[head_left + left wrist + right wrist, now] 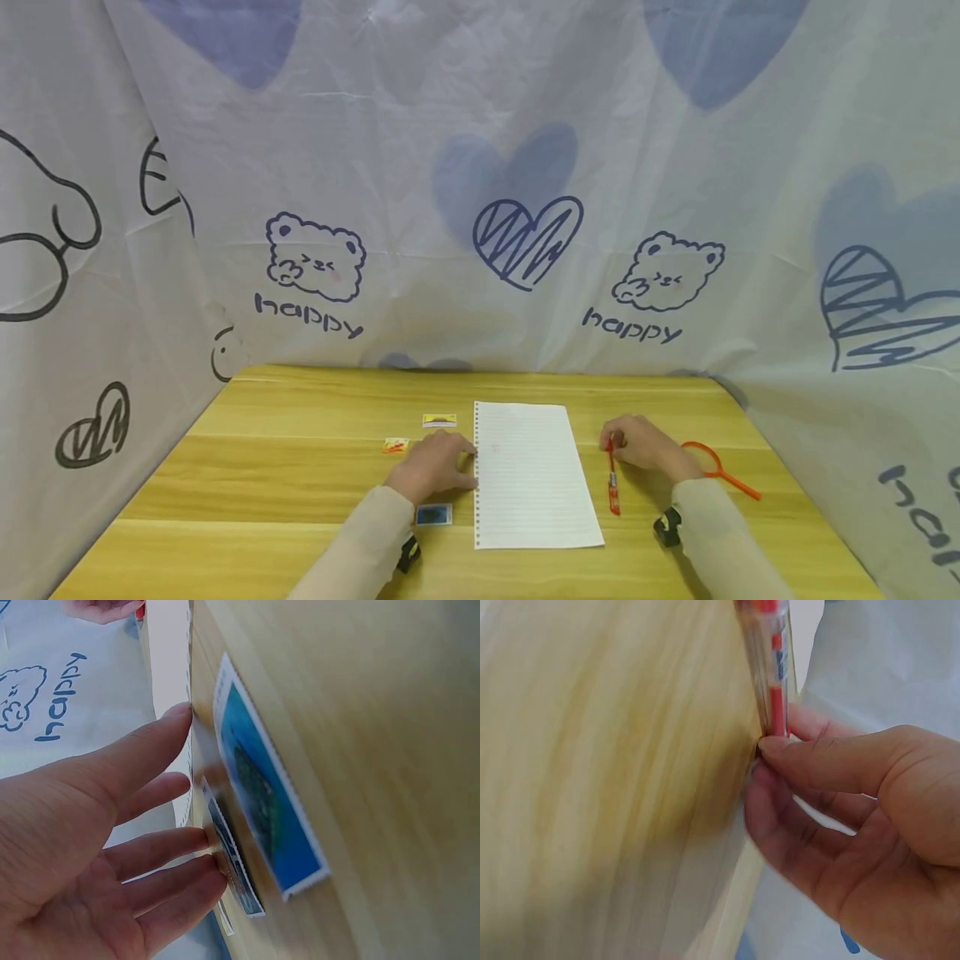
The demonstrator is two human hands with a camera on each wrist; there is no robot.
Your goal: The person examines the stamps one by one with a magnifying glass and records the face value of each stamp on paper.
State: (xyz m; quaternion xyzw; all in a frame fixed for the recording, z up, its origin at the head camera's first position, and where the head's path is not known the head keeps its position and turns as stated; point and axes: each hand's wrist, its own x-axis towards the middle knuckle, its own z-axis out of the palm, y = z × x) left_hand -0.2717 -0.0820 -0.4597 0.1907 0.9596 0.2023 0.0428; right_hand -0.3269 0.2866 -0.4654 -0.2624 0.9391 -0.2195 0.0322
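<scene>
A sheet of lined white paper (531, 479) with a punched left edge lies on the wooden table. My left hand (433, 467) is at that edge, thumb and fingertips at or just beside it, fingers fairly straight and holding nothing. Close to this hand lie small stamps: a blue stamp (262, 787) nearest the wrist, an orange-and-white stamp (396, 446) to the left and a yellow-and-purple stamp (439, 420) beyond. Right of the paper, my right hand (637, 442) pinches the far end of a red pen (778, 667) between thumb and fingers. Its clear barrel points back toward me.
An orange-red ring with a straight handle, like a magnifying glass (722, 472), lies right of the right hand, partly behind the wrist. A printed white cloth (420, 333) hangs behind the wooden table (300, 467) and along its sides.
</scene>
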